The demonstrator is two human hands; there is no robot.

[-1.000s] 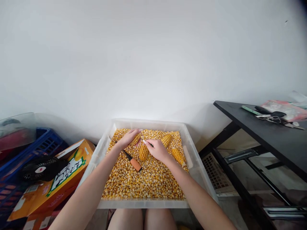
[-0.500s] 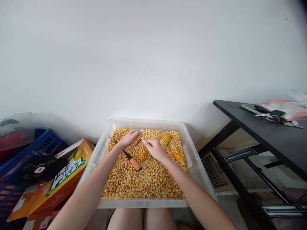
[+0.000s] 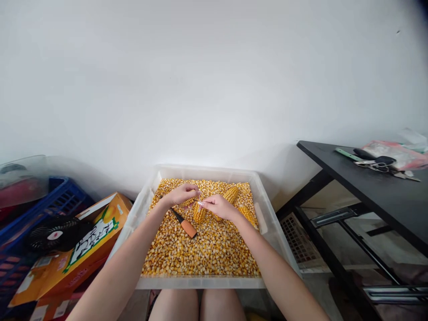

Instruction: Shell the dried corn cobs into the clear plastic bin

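Note:
My left hand [image 3: 183,194] hovers over the far middle of a clear plastic tub, its fingers pinched together. A corn cob [image 3: 188,202] shows partly beneath it. My right hand [image 3: 217,207] faces it from the right, thumb and finger pinched close to the left fingertips. What either pinch holds is too small to make out. Below the fingertips lies another corn cob [image 3: 199,214], with one more cob [image 3: 231,194] behind my right hand and a further cob [image 3: 246,214] at the right. A tool with an orange-brown handle [image 3: 189,228] rests on loose corn kernels [image 3: 200,256].
The tub's rim [image 3: 207,282] sits above my knees, against a white wall. To the left are an orange carton [image 3: 110,220], a black fan [image 3: 55,235] and a blue crate [image 3: 68,196]. A black table [image 3: 334,162] on the right bears scissors [image 3: 376,165] and a plastic bag.
My left hand has shifted slightly right and lower, its fingers closing in. My right hand has turned a little flatter and moved slightly right. The handled tool and cobs look unmoved.

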